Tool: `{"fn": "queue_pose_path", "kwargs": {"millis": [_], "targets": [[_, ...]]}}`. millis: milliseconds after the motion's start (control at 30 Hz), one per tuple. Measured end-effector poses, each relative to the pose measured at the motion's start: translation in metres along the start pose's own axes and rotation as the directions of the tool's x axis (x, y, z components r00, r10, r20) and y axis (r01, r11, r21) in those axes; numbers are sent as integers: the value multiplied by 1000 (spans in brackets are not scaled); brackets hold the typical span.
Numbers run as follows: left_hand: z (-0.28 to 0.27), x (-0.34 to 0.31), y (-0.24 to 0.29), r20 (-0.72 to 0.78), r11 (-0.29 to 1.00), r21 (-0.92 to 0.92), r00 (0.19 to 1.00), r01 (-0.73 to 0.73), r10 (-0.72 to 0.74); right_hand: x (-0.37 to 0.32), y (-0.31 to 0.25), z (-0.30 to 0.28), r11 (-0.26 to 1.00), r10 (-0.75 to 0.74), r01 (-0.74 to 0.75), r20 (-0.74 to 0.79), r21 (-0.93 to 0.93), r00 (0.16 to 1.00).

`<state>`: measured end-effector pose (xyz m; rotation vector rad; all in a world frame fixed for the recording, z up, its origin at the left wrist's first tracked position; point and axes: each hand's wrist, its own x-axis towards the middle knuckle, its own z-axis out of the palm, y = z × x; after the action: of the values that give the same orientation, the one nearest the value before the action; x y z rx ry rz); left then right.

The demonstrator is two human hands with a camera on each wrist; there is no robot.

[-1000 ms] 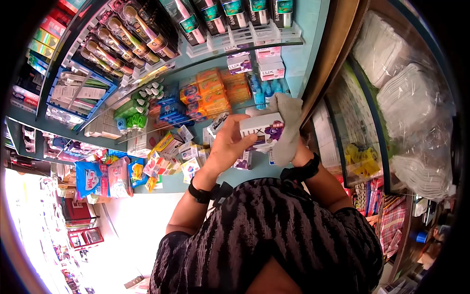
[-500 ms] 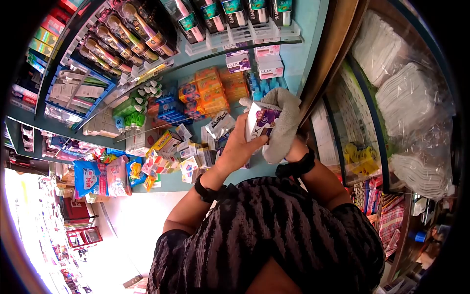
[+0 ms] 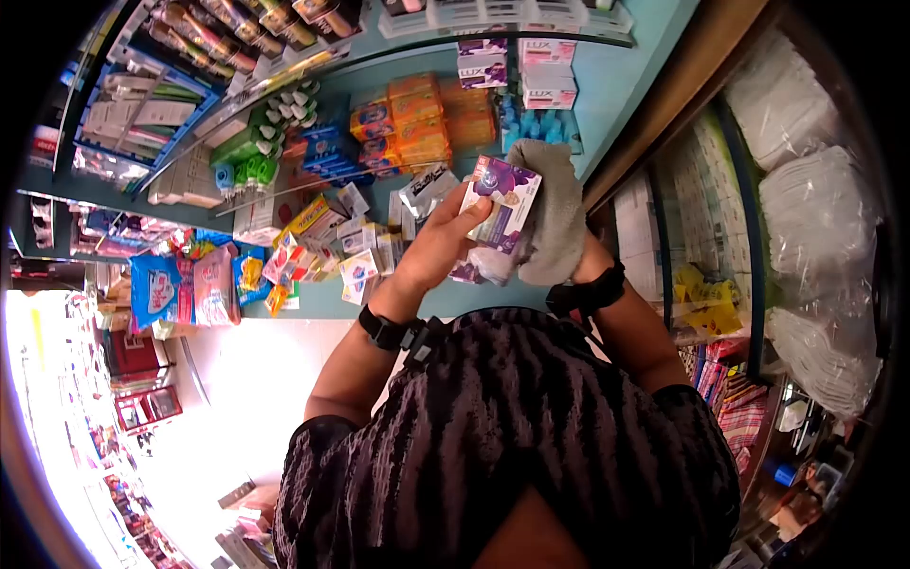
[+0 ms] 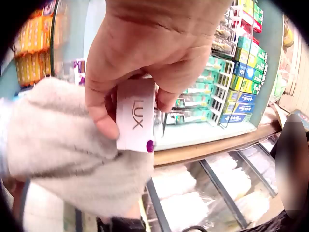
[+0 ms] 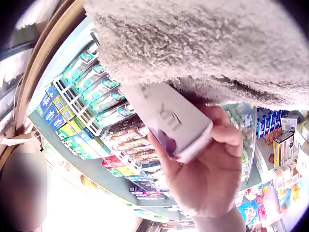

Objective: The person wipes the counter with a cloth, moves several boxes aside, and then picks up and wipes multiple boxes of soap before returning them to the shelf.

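The soap box, white and purple with LUX printed on its narrow side, is held up in front of the shop shelves, tilted, with its purple face turned toward the head camera. The left hand pinches it: the thumb lies on one broad face and the curled fingers on the other, as the left wrist view shows, with the box sticking out below the hand. A grey terry cloth lies against the box's right side, touching it, and in the right wrist view the cloth hangs over the top end of the box, while the left hand grips the box from below. The right hand is draped by the cloth almost entirely, so how its fingers lie cannot be told. Both forearms rise from the striped shirt toward the box, the left from the lower left, the right from the lower right, each with a black wrist strap. Behind the box are orange packs, more stacked Lux boxes on the teal shelf, and to the right white wrapped bundles behind glass.
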<state>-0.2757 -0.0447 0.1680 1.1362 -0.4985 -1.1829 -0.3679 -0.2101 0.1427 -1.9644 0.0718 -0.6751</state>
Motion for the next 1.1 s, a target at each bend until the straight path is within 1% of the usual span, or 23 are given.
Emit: {"fn": "queue_pose_path", "kwargs": {"millis": [33, 100, 133, 167, 233, 267, 333, 367, 400, 433, 467, 500, 533, 567, 633, 667, 767, 867, 967, 1000, 1033, 1100], "targets": [[-8, -2, -1, -52, 1000, 22, 999, 17, -16, -3, -5, -2, 995, -68, 67, -16, -79, 998], [-31, 1, -17, -138, 998, 66, 990, 3, 6, -5, -23, -5, 952, -204, 186, -49, -244, 978], [-42, -1, -22, -165, 997, 77, 986, 31, -18, -11, -14, 1, 952, -234, 195, -152, -234, 960], [-53, -2, -29, -186, 999, 15, 982, 38, -34, -15, -10, 0, 986, -130, 105, -205, -129, 970], [-76, -3, -50, -341, 987, 83, 934, 140, -104, -16, -15, -2, 993, 82, -50, -303, 111, 949], [-91, -2, -69, -369, 986, 79, 923, 150, -111, -18, -24, -3, 803, 441, -267, -229, 532, 868], [-123, 2, -112, -420, 983, 74, 899, 168, -122, -18, -39, -4, 603, 614, -340, -147, 722, 775], [-137, 4, -129, -431, 967, 99, 886, 235, -171, -17, -46, -4, 486, 690, -352, -104, 800, 716], [-149, 5, -146, -443, 946, 122, 869, 301, -220, -20, -50, -5, 492, 688, -324, -133, 808, 714], [-159, 7, -162, -455, 919, 145, 850, 366, -266, -27, -40, -9, 668, 574, -311, -201, 676, 794], [-165, 8, -179, -526, 904, 145, 805, 402, -273, -33, -29, -13, 820, 443, -266, -267, 507, 856], [-170, 10, -189, -544, 888, 160, 790, 431, -285, -40, -19, -17, 925, 304, -196, -324, 326, 896], [-175, 11, -197, -560, 871, 175, 774, 459, -295, -41, -28, -22, 988, 40, -80, -277, -135, 960], [-180, 14, -206, -577, 853, 189, 758, 487, -305, -41, -32, -23, 941, -98, 15, -232, -337, 968], [-228, 30, -269, -548, 866, 298, 815, 402, -190, -42, -41, -23, 909, -118, 26, -198, -415, 973], [-243, 36, -288, -529, 866, 350, 838, 356, -131, -43, -44, -23, 909, -98, 5, -203, -416, 974], [-228, 35, -261, -537, 717, 589, 844, 373, 2, -44, -52, -20, 910, -33, -58, -212, -410, 977], [-218, 35, -240, -516, 604, 689, 856, 400, 22, -45, -59, -17, 901, -1, -92, -215, -423, 977], [-213, 34, -231, -487, 396, 822, 865, 409, 119, -44, -63, -15, 895, 27, -121, -219, -430, 975], [-210, 34, -224, -507, 399, 809, 856, 432, 100, -43, -64, -14, 890, 21, -113, -209, -441, 978], [-207, 32, -214, -483, 407, 816, 871, 410, 91, -42, -65, -12, 882, 2, -94, -195, -462, 981], [-200, 28, -192, -434, 423, 829, 898, 365, 76, -42, -60, -12, 859, -84, 4, -132, -512, 988]]}}
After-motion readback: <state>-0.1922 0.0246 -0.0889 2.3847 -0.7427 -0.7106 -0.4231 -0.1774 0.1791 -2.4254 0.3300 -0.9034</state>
